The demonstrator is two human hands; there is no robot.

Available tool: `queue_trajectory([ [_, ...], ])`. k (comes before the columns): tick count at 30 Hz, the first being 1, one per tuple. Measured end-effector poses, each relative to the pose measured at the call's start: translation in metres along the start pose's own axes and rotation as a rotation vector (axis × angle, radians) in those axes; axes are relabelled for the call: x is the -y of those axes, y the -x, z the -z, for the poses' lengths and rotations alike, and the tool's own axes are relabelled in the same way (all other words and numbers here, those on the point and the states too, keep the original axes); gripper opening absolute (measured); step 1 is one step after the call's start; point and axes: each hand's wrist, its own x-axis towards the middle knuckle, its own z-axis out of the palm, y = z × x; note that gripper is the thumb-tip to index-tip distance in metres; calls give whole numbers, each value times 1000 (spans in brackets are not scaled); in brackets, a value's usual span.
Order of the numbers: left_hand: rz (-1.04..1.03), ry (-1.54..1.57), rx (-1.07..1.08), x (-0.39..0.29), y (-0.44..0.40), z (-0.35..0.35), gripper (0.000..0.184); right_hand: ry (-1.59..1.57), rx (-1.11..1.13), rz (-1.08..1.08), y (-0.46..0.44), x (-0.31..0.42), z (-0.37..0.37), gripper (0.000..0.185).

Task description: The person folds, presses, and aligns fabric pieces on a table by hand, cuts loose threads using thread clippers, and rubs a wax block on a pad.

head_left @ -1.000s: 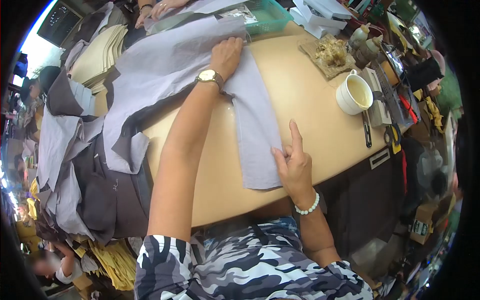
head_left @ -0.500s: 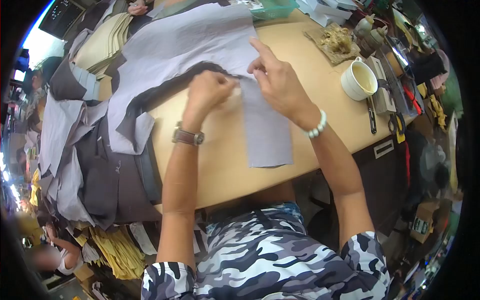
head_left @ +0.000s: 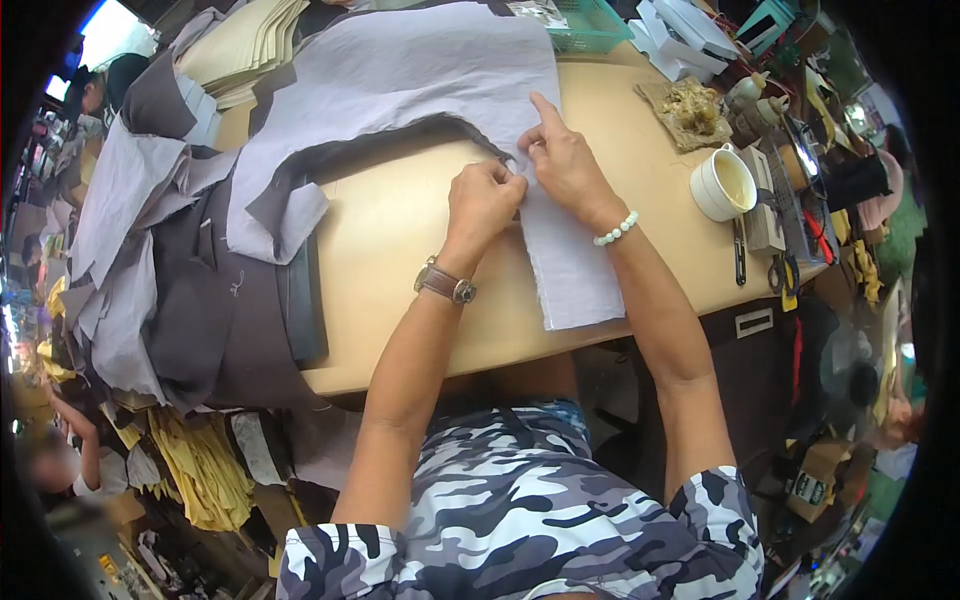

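Observation:
A large light-grey cloth piece (head_left: 400, 75) with a dark underside lies across the wooden table (head_left: 410, 230). Its narrow strip reaches down toward the front edge. My left hand (head_left: 484, 205) is closed at the inner corner of the strip, fingertips pinching the cloth edge there. Just right of it, my right hand (head_left: 562, 165) rests on the cloth with the index finger stretched out and the thumb apart, holding nothing.
Grey and dark cloths (head_left: 230, 300) hang over the left edge. A pile of cream sheets (head_left: 235, 45) lies at the back left, a green basket (head_left: 590, 30) at the back. On the right are a white cup (head_left: 722, 185), scissors (head_left: 784, 272) and bottles (head_left: 745, 92).
My left hand came down from the top of the cloth to the strip's inner corner and closed on the edge. My right hand moved up from the strip's lower end. The view shifted.

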Motion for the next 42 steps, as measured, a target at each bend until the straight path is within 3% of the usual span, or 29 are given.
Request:
queue_trajectory([
  [5,-69,-159,-36,4,11,1,18,13,-11,7,2,-20,-11,62],
  [8,-112,-444,-60,-7,20,4,16,46,-31,16,2,-22,-13,62],
  [12,-435,-517,-255,1,21,3,19,414,-304,153,-10,-34,-10,62],
  [15,-663,-501,-227,2,17,10,19,361,-382,-49,-27,-37,-3,61],
  [18,-769,-545,-189,8,12,10,15,159,-246,-282,-36,-28,15,61],
  [20,-834,-558,-186,12,13,7,14,82,-255,-296,-37,-34,19,62],
  [24,-859,-604,-148,19,16,-1,13,-52,-233,-387,-34,-42,27,63],
  [31,-914,-539,-76,14,27,-5,30,-12,-269,-248,-37,-64,27,59],
  [36,-961,-497,27,11,40,-13,36,25,-257,-331,-21,-40,36,56],
  [42,-978,-569,93,15,48,-20,37,-160,-90,-508,8,-10,46,69],
])
